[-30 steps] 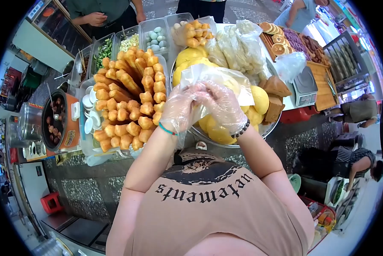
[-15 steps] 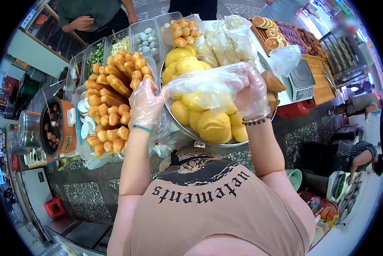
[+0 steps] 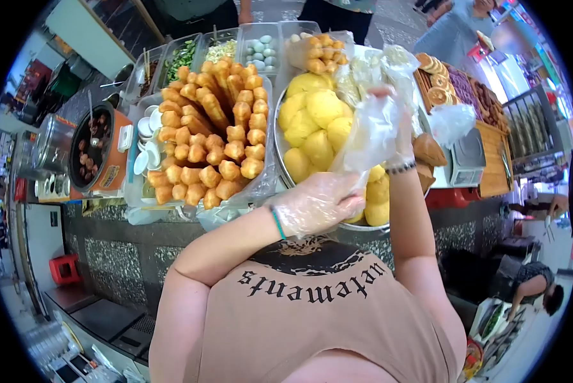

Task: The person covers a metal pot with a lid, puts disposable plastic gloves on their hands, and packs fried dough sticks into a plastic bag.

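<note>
A clear plastic bag hangs stretched at a slant between my hands, above a round metal tray of yellow buns. My left hand, in a thin clear glove, is closed on the bag's lower end near the tray's front edge. Higher up, my gloved right hand grips the upper part of the bag, its fingers partly hidden behind the film. Nothing can be made out inside the bag. Left of the tray, golden fried dough sticks stand packed in a clear plastic bin.
Behind stand tubs of chopped greens and pale eggs. An orange cooker is at the left. To the right are a weighing scale, a wooden board and flat round cakes. People stand across the counter.
My left hand has come away from beside the dough sticks, moving right and towards my body. The bag has swung from nearly level to a steep slant. The view has shifted.
</note>
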`<state>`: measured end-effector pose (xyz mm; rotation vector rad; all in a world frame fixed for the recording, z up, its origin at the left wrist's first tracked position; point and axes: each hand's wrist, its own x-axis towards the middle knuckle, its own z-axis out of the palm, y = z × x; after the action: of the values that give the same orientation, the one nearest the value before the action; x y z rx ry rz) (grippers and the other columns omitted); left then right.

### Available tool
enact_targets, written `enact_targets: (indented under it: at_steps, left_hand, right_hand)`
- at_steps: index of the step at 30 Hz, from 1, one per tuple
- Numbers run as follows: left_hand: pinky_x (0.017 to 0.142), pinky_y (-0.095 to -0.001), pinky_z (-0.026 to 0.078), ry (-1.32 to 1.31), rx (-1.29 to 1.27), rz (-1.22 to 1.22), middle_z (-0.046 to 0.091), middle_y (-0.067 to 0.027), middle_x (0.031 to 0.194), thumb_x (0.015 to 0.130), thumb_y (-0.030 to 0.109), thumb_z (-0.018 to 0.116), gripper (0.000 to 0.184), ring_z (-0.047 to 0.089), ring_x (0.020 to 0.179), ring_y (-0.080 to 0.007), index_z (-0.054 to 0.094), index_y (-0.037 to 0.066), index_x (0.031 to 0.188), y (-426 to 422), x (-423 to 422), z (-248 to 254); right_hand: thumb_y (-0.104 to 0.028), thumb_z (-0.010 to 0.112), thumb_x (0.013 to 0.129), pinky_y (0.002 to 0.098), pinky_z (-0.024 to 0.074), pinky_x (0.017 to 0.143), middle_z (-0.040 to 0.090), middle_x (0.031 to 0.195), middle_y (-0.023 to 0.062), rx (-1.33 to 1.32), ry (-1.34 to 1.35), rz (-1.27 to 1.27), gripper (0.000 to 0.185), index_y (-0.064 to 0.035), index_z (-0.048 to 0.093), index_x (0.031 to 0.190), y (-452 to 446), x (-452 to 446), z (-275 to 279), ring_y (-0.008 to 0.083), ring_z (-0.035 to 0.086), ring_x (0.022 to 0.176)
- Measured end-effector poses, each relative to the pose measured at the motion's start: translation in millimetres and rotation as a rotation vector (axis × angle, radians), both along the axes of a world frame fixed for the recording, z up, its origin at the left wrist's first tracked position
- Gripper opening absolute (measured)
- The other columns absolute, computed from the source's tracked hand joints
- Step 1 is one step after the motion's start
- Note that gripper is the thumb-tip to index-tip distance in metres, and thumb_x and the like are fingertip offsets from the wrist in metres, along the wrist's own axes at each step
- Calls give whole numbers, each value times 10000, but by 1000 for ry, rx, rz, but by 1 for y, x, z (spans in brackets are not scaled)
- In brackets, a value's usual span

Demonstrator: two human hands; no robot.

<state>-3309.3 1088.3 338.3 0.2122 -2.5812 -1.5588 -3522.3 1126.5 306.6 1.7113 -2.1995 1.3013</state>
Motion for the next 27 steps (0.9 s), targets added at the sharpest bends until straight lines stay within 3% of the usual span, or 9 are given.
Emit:
enact_targets:
  at_steps: [2,3,6,9,16,18,20,22,27]
  left_hand:
    - [669,-453,498,-59,-212,271,600,-201,762,872,230,539,203,606,742,-386,573,77,1001,-24,15,-7]
    - [639,-460,502,49,-589,348,593,-202,696,868,235,551,212,595,692,-415,579,65,990,-48,24,-24]
    - [599,-394,469,102,-198,945,594,-142,750,865,134,561,179,585,672,-276,450,20,784,-88,45,-26]
    - [753,-242,447,659,797,748,554,-39,930,907,85,528,170,539,828,-124,458,52,1058,-79,74,-32]
    - [738,-264,458,289,603,-1,560,-32,927,835,76,559,460,533,844,-132,522,72,1293,-39,150,-10]
    - [708,-285,465,28,-379,680,571,-71,826,807,108,590,372,549,760,-174,602,84,1179,-48,149,-12]
    - [649,-298,460,0,-195,1000,587,-87,808,828,64,559,350,533,681,-143,570,20,1176,-60,156,-12]
    - [633,-301,457,140,-209,1146,571,-81,782,834,39,543,391,507,660,-135,527,21,1224,-72,164,-27]
    - [648,-319,467,61,-273,1173,589,-96,800,832,-20,508,430,540,676,-165,483,19,1260,-67,172,-33]
  right_hand:
    - [-48,628,784,310,511,803,640,992,115,-314,-1303,345,332,-5,542,1103,9,10,-12,228,630,923]
    - [-79,627,805,310,500,853,625,1062,116,-279,-1442,438,345,37,549,1121,16,20,-6,212,613,969]
    - [-140,648,816,305,498,856,625,1074,113,197,-1692,675,434,35,525,1193,49,50,-2,181,608,978]
    - [-153,649,823,289,502,830,622,1092,111,588,-1304,549,464,33,509,1224,37,53,12,159,604,981]
    - [-152,622,858,280,505,806,604,1019,54,408,-1424,596,324,-13,535,1137,-43,82,14,135,593,905]
    - [-152,625,858,269,496,762,577,1000,44,282,-1619,596,282,-40,533,1100,-53,105,23,124,566,890]
    - [-132,603,862,266,473,750,571,985,47,356,-1596,625,239,-39,524,1067,-67,130,27,125,555,899]
    - [-95,585,847,296,465,789,586,1042,83,474,-755,724,233,-27,517,1059,-86,145,25,157,572,926]
    - [-81,562,807,359,482,769,619,876,131,-359,56,990,85,-29,600,861,-74,200,41,309,600,880]
